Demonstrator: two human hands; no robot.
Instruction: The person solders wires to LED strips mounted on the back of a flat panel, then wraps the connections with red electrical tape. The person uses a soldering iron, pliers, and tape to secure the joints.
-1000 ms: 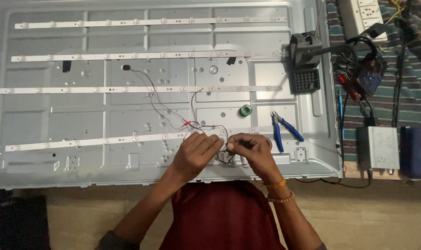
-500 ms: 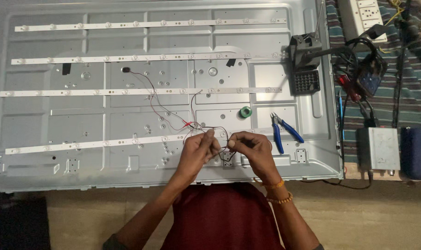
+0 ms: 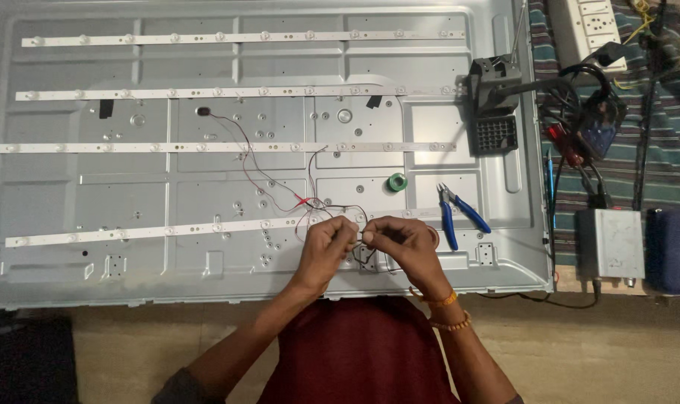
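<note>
A large grey metal panel (image 3: 78, 194) lies flat with several white light strips across it. My left hand (image 3: 326, 245) and my right hand (image 3: 400, 243) meet over the near light strip (image 3: 153, 230), fingertips pinched together on thin red and black wires (image 3: 310, 203). The wires run up from my fingers across the panel to a small dark plug (image 3: 203, 111). What exactly sits between my fingertips is too small to make out.
Blue-handled cutters (image 3: 453, 213) lie on the panel just right of my hands, a green tape roll (image 3: 397, 182) behind them. A black holder (image 3: 493, 101) stands at the panel's right edge. On the striped cloth are cables, a power strip (image 3: 588, 22) and a grey box (image 3: 609, 243).
My hands have stayed over the near strip and shifted only slightly, fingers drawing closer together on the wires. Nothing else has moved.
</note>
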